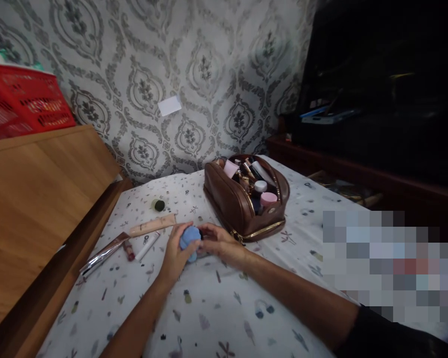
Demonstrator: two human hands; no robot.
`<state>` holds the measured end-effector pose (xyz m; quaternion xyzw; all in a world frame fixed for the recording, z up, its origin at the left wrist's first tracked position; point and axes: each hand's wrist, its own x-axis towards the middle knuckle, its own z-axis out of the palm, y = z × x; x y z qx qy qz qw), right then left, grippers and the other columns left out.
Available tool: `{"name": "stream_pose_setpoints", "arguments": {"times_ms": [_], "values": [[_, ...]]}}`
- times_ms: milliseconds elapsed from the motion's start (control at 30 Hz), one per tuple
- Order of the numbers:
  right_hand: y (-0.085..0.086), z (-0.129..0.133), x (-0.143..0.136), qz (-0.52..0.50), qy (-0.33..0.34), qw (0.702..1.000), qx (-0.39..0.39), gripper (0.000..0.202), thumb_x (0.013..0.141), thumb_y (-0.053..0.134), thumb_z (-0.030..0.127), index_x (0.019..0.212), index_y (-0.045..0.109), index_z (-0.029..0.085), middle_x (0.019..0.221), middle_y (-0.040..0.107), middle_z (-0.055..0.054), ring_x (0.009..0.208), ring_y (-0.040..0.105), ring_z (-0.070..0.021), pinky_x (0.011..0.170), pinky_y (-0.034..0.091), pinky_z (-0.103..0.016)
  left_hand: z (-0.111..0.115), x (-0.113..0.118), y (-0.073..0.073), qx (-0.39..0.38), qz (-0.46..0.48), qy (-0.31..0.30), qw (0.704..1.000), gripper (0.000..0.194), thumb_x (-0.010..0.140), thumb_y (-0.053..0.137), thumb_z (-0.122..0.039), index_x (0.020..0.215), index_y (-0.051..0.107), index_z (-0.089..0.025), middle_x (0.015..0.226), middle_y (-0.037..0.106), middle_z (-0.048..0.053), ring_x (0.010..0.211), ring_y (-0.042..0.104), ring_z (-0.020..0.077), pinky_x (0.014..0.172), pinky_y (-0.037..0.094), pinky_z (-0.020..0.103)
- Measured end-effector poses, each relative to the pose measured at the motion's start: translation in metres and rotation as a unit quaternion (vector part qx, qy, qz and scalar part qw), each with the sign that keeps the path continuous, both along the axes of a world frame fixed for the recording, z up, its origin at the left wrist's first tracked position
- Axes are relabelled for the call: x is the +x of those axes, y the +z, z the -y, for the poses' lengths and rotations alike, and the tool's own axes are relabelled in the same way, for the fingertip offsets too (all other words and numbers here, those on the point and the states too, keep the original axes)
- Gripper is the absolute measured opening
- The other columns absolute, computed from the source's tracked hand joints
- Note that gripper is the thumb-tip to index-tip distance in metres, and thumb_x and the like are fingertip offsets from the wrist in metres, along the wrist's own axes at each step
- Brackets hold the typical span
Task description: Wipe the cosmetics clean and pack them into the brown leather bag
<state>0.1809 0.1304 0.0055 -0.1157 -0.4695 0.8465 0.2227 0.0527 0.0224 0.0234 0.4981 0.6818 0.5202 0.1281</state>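
Note:
Near the middle of the patterned white sheet (209, 308), my left hand (175, 253) is wrapped round a light blue item (190, 237) with a scalloped edge. My right hand (220, 243) meets it from the right, fingers curled at a small dark part beside the blue item; exactly what they pinch is hidden. Just beyond my right hand stands an open brown bag (229, 199) filled with cosmetics, among them a pink-lidded jar (269, 199) and a white-lidded one (260, 186). To the left lie a peach tube (151, 225), a white tube (148, 246), a small dark red tube (129, 250) and a shiny metallic tube (104, 254).
A small dark green round item (159, 205) lies behind the tubes. On the left, a wooden panel (48, 184) carries a red basket (26, 99). The patterned wall (205, 64) rises behind, and a large dark screen (388, 89) stands at the right.

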Motion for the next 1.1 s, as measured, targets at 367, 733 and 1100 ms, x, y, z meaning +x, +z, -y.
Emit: {"name": "stream_pose_setpoints", "arguments": {"times_ms": [367, 733, 1100], "values": [[-0.001, -0.002, 0.001, -0.051, 0.032, 0.996, -0.068, 0.037, 0.062, 0.085, 0.027, 0.093, 0.069, 0.017, 0.096, 0.066, -0.003, 0.089, 0.066, -0.0177, 0.08, 0.058, -0.036, 0.004, 0.002, 0.006, -0.028, -0.127, -0.01, 0.991, 0.029, 0.089, 0.058, -0.039, 0.111, 0.067, -0.022, 0.104, 0.066, 0.007, 0.101, 0.062, 0.0246, 0.093, 0.047, 0.038], [-0.003, -0.002, -0.002, -0.018, 0.028, 0.997, -0.065, 0.061, 0.042, 0.096, 0.031, 0.095, 0.07, 0.018, 0.09, 0.07, 0.002, 0.08, 0.065, -0.0112, 0.078, 0.051, -0.025, 0.003, -0.002, -0.001, -0.024, 0.028, 0.126, 0.991, 0.042, 0.09, 0.049, -0.057, 0.102, 0.066, -0.021, 0.096, 0.07, 0.005, 0.097, 0.064, 0.0239, 0.09, 0.051, 0.035], [-0.004, -0.002, -0.006, -0.006, -0.008, 0.999, -0.051, 0.066, 0.042, 0.092, 0.054, 0.086, 0.058, 0.018, 0.063, 0.061, 0.007, 0.057, 0.051, -0.0079, 0.055, 0.033, -0.021, 0.003, 0.005, -0.015, -0.047, -0.123, 0.034, 0.991, 0.054, 0.082, 0.064, -0.05, 0.125, 0.054, -0.019, 0.13, 0.061, 0.013, 0.123, 0.057, 0.031, 0.105, 0.044, 0.047]]}}
